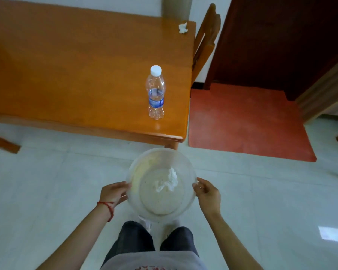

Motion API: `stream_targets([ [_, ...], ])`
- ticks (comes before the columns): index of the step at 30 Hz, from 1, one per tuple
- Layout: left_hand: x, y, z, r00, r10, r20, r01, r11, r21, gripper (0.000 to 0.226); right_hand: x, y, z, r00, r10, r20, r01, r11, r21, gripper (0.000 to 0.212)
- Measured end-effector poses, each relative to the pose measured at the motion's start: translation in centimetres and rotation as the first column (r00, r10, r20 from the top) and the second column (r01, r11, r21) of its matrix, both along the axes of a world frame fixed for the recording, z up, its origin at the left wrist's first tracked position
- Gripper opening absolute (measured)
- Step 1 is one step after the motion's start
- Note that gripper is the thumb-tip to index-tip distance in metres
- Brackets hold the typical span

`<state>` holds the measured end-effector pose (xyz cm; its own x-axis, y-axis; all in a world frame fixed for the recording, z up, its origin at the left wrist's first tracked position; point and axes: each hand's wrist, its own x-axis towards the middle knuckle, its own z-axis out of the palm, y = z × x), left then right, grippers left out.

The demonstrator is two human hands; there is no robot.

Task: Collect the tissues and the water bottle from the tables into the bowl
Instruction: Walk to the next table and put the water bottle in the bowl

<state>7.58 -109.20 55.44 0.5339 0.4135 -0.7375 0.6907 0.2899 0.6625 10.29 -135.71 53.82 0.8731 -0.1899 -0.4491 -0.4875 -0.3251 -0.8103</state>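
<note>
While the person's legs in dark trousers (137, 238) stand on the pale glossy floor tiles (47, 182), both hands carry a round bowl (137, 172) of clear, slightly cloudy plastic above them. The left hand (113, 192), a red string bracelet (108, 208) on its wrist, clamps the rim at nine o'clock, fingers curled round the edge. The right hand (208, 192) pinches the rim at three o'clock, thumb on top. Inside the bowl lies one crumpled white tissue (167, 181), soft and creased, just right of centre. At the bottom edge a grey shirt hem (154, 260) shows red lettering — cut off and not readable.

Beyond the bowl, at twelve o'clock, stands a lacquered orange wooden table (66, 75) with rounded corners and a shiny top. Near its right front corner a ribbed clear plastic water bottle (156, 92) stands upright, white screw cap on, with a blue label whose print is too small to read. At the table's far right corner lies a second wadded white tissue (183, 27). At one o'clock — past the table edge — a wooden chair (205, 45) stands beside a dull red floor mat (242, 123) and a dark brown door (281, 36).
</note>
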Motion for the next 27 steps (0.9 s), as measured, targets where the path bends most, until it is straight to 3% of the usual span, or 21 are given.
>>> stream_targets([
  [16, 2.4, 5.7, -0.8, 0.997, 0.060, 0.054, -0.061, 0.998, 0.021, 0.027, 6.3, 5.7, 1.2, 0.978, 0.207, 0.002, -0.206, 0.972, -0.112, 0.037],
  [19, 2.9, 6.4, -0.8, 0.997, 0.059, 0.059, -0.059, 0.998, 0.006, 0.023, 8.5, 6.9, 3.2, 0.985, 0.141, 0.101, -0.128, 0.984, -0.120, 0.045],
  [22, 3.2, 7.0, -1.0, 0.998, 0.050, 0.050, -0.050, 0.999, 0.002, 0.020, 12.3, 8.9, 6.2, 0.970, 0.065, 0.233, -0.062, 0.998, -0.021, 0.055],
  [27, 3.3, 7.6, -1.0, 0.998, 0.041, 0.040, -0.042, 0.999, 0.008, 0.011, 18.8, 13.1, 10.0, 0.902, 0.076, 0.424, -0.105, 0.994, 0.044, 0.074],
])
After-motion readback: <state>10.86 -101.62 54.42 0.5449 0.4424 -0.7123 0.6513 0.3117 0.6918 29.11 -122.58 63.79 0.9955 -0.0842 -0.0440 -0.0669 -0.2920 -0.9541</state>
